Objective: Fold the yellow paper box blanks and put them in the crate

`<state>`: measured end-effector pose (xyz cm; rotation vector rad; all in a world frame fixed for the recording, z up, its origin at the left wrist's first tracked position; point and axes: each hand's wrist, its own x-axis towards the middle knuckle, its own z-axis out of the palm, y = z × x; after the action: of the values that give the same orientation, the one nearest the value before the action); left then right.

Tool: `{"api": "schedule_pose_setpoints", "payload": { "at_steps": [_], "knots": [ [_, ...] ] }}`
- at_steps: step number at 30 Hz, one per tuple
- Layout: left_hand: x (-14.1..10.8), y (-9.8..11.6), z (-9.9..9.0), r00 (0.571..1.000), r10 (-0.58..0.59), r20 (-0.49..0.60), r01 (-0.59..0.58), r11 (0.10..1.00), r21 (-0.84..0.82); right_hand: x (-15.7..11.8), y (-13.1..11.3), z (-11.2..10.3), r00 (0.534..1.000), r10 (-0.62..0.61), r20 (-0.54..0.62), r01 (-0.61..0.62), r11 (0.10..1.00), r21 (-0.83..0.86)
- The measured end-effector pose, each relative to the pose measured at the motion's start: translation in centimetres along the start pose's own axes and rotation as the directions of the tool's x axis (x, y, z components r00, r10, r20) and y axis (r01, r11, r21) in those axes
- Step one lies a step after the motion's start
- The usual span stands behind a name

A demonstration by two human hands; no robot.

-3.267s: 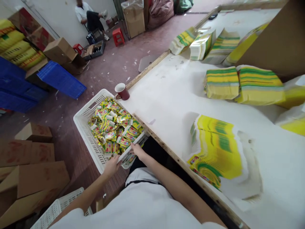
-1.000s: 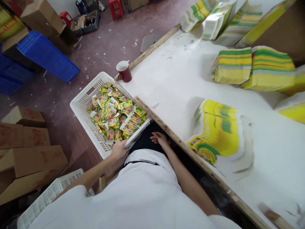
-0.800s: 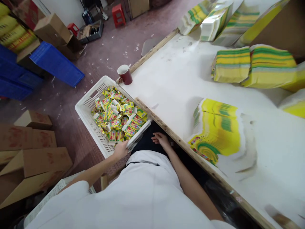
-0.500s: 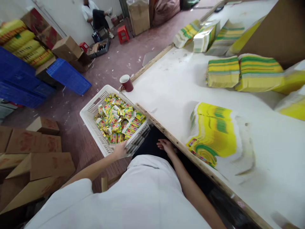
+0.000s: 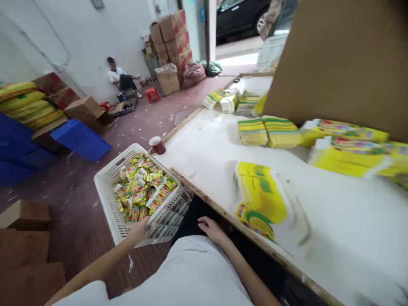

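Note:
A white plastic basket (image 5: 106, 199) full of small yellow, green and red printed boxes (image 5: 140, 182) stands at the left of the table, close to my lap. My left hand (image 5: 139, 231) grips its near rim, with some of the fingers hidden at the edge. Over my dark trousers, beside the table edge, my right hand (image 5: 208, 227) hangs open and holds nothing; its fingers are loosely stretched. On the white table (image 5: 204, 170) to the right lies a fanned stack of flat yellow-and-green cartons (image 5: 263, 195), touched by neither hand.
A dark red mug (image 5: 158, 146) stands at the table corner behind the basket. More carton stacks (image 5: 267, 131) lie farther back, before a big brown cardboard panel (image 5: 338, 63). Blue crates (image 5: 81, 138) and cardboard boxes (image 5: 25, 250) line the left. A person (image 5: 121, 78) sits by the wall.
My view has tilted up, bringing the doorway and a car outside into sight. My left hand stays at the basket rim; the right stays over my lap.

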<state>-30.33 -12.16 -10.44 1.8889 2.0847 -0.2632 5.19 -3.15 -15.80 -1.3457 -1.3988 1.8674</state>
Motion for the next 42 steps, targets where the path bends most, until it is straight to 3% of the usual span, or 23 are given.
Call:
{"api": "schedule_pose_setpoints", "payload": {
  "at_steps": [3,5,6,8,10,11,12,13,15,18,21,24,26,28,31,34,37,42],
  "knots": [
    [1.2,1.2,-1.1,0.974,0.108,-0.198,-0.116,0.993,-0.03,-4.7,-2.9,-1.0,0.996,-0.075,0.057,0.073,0.997,0.034],
    [3.0,3.6,-2.4,0.894,0.164,-0.417,-0.207,0.977,-0.06,-8.1,-5.2,-2.9,0.974,-0.224,0.045,0.223,0.975,0.01],
    [4.0,5.3,-3.2,0.844,0.19,-0.501,-0.26,0.963,-0.073,-9.6,-6.2,-4.4,0.95,-0.31,-0.031,0.308,0.95,-0.053],
    [6.3,9.7,-4.6,0.74,0.297,-0.603,-0.425,0.902,-0.078,-12.1,-7.5,-8.0,0.849,-0.449,-0.278,0.397,0.89,-0.225],
    [8.8,14.7,-5.7,0.657,0.386,-0.648,-0.57,0.817,-0.091,-13.7,-7.4,-12.0,0.674,-0.472,-0.568,0.294,0.877,-0.38],
    [10.1,17.2,-6.3,0.644,0.411,-0.645,-0.614,0.781,-0.115,-14.1,-6.8,-13.8,0.587,-0.443,-0.678,0.187,0.889,-0.418],
    [11.4,19.6,-6.8,0.642,0.434,-0.632,-0.648,0.748,-0.145,-14.4,-6.0,-15.4,0.53,-0.41,-0.742,0.07,0.893,-0.444],
    [12.7,22.0,-7.4,0.64,0.464,-0.612,-0.678,0.716,-0.167,-14.5,-5.1,-16.8,0.523,-0.361,-0.772,-0.048,0.892,-0.45],
    [15.4,26.6,-8.6,0.624,0.533,-0.571,-0.737,0.644,-0.205,-14.6,-3.0,-18.4,0.573,-0.252,-0.78,-0.22,0.869,-0.443],
    [19.7,33.3,-10.8,0.587,0.632,-0.506,-0.797,0.561,-0.224,-14.2,-0.6,-18.6,0.663,-0.149,-0.734,-0.316,0.833,-0.455],
    [23.5,39.7,-12.6,0.606,0.725,-0.327,-0.794,0.575,-0.196,-13.0,0.2,-17.7,0.646,-0.184,-0.741,-0.338,0.801,-0.494],
    [25.9,44.3,-13.2,0.655,0.755,-0.021,-0.754,0.652,-0.079,-11.5,-0.2,-17.0,0.594,-0.254,-0.763,-0.322,0.794,-0.515],
    [26.7,45.8,-13.1,0.657,0.744,0.123,-0.746,0.665,-0.035,-10.4,-0.8,-16.7,0.566,-0.265,-0.781,-0.302,0.815,-0.495],
    [27.0,46.1,-12.8,0.642,0.746,0.177,-0.754,0.657,-0.031,-9.5,-1.3,-16.8,0.544,-0.236,-0.805,-0.289,0.848,-0.444],
    [26.8,45.1,-13.0,0.632,0.742,0.225,-0.756,0.654,-0.03,-8.4,-2.3,-17.0,0.536,-0.161,-0.829,-0.269,0.898,-0.349],
    [26.0,43.6,-13.8,0.665,0.692,0.283,-0.71,0.702,-0.048,-7.6,-3.3,-17.0,0.541,-0.101,-0.835,-0.257,0.925,-0.278],
    [23.8,42.3,-14.4,0.694,0.673,0.255,-0.682,0.729,-0.068,-6.9,-3.9,-16.5,0.538,-0.101,-0.837,-0.237,0.935,-0.265],
    [17.9,40.8,-13.1,0.612,0.776,0.152,-0.786,0.619,0.006,-6.4,-3.3,-15.5,0.489,-0.181,-0.853,-0.112,0.957,-0.267]
  ]
}}
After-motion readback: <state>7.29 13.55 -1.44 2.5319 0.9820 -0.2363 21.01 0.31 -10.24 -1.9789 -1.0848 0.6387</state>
